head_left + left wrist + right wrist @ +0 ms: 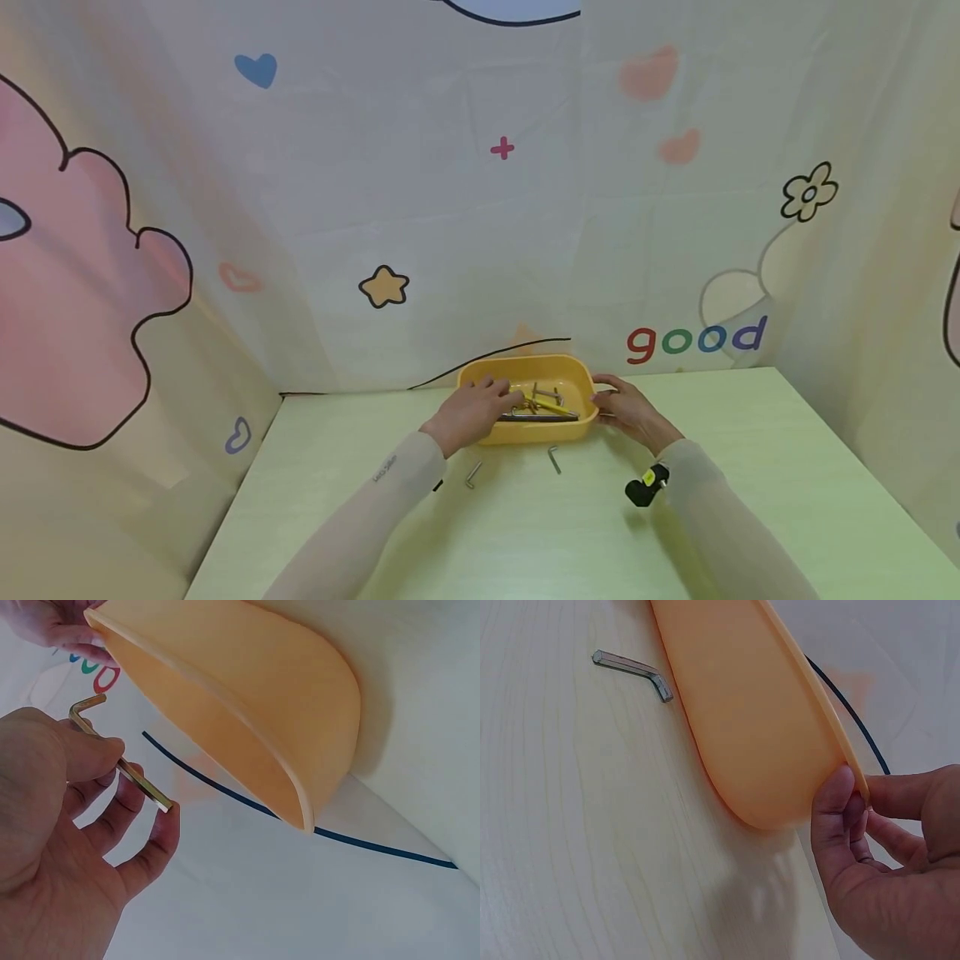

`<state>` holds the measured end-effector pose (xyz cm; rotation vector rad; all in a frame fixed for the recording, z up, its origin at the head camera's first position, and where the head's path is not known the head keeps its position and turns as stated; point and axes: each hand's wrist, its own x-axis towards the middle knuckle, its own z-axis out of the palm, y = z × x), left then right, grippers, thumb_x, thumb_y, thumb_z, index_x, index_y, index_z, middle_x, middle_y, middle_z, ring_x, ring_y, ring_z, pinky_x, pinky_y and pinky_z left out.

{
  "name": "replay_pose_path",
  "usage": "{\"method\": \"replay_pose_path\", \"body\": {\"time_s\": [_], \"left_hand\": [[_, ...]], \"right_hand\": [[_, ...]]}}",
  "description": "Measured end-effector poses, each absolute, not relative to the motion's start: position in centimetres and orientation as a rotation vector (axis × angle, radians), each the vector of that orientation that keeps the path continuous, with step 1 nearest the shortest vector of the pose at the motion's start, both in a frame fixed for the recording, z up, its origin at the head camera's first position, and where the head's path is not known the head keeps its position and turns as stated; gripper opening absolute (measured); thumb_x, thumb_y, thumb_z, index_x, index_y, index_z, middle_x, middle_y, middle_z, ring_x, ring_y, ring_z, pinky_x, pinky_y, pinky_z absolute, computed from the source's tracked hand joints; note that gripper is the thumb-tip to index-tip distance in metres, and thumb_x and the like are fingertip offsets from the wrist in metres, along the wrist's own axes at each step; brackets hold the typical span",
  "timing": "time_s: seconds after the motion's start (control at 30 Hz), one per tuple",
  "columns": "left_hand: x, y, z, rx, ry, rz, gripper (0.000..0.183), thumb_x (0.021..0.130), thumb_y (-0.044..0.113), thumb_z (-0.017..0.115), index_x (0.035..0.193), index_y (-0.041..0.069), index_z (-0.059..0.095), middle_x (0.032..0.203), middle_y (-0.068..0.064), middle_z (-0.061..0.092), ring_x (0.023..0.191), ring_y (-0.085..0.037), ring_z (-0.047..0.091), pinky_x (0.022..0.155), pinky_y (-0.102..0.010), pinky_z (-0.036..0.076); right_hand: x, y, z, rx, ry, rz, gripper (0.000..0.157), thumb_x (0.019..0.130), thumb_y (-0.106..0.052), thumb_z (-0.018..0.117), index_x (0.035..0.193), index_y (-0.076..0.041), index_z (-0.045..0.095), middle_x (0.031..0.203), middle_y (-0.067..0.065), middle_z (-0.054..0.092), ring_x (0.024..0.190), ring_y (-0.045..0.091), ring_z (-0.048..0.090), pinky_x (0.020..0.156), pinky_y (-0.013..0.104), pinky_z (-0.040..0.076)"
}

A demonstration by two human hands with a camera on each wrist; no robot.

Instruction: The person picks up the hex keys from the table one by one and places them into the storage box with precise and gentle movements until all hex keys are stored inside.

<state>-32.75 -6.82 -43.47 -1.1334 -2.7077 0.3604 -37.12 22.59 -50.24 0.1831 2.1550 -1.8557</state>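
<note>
A yellow-orange plastic basket [525, 432] stands at the back of the table against the wall sheet. My left hand [468, 412] is over its left side. In the left wrist view that hand pinches a brassy hex key [131, 772] between thumb and fingers, above the basket's rim. My right hand [885, 832] grips the right end of the rim between thumb and fingers. Inside the basket lie a yellow tool [551, 406], a dark rod [540, 418] and several small metal pieces [551, 392].
Two hex keys lie on the table in front of the basket, a left hex key [473, 475] and a right hex key [554, 460]. A printed cloth [450, 208] hangs right behind the pale wood-grain table [540, 533].
</note>
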Motion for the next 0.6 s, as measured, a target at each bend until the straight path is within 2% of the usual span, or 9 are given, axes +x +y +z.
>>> {"method": "replay_pose_path", "body": {"time_s": [0.13, 0.4, 0.6], "left_hand": [[-33.4, -6.7, -43.5, -1.122, -2.700, 0.377, 0.031, 0.101, 0.011, 0.053, 0.128, 0.026, 0.050, 0.109, 0.003, 0.055, 0.091, -0.015, 0.052, 0.070, -0.025, 0.045], [-34.6, -6.0, -43.4, -1.114, -2.737, 0.346, 0.041, 0.100, 0.009, 0.054, 0.136, 0.028, 0.048, 0.119, 0.003, 0.056, 0.106, -0.016, 0.056, 0.087, -0.030, 0.052], [-35.7, -5.5, -43.7, -1.097, -2.782, 0.334, 0.039, 0.101, 0.007, 0.051, 0.133, 0.028, 0.046, 0.122, 0.003, 0.053, 0.110, -0.017, 0.055, 0.088, -0.031, 0.051]], "right_hand": [[-37.0, 22.6, -50.2, 0.170, 2.155, -1.860, 0.052, 0.101, -0.007, 0.046, 0.150, -0.008, 0.031, 0.128, 0.023, 0.052, 0.087, 0.017, 0.059, 0.073, 0.023, 0.055], [-37.1, 22.6, -50.2, 0.194, 2.160, -1.857, 0.052, 0.101, -0.008, 0.046, 0.151, -0.009, 0.031, 0.133, 0.024, 0.050, 0.093, 0.021, 0.059, 0.073, 0.022, 0.055], [-37.2, 22.6, -50.3, 0.222, 2.152, -1.857, 0.053, 0.101, -0.008, 0.048, 0.151, -0.010, 0.031, 0.133, 0.022, 0.050, 0.093, 0.021, 0.059, 0.075, 0.023, 0.056]]}}
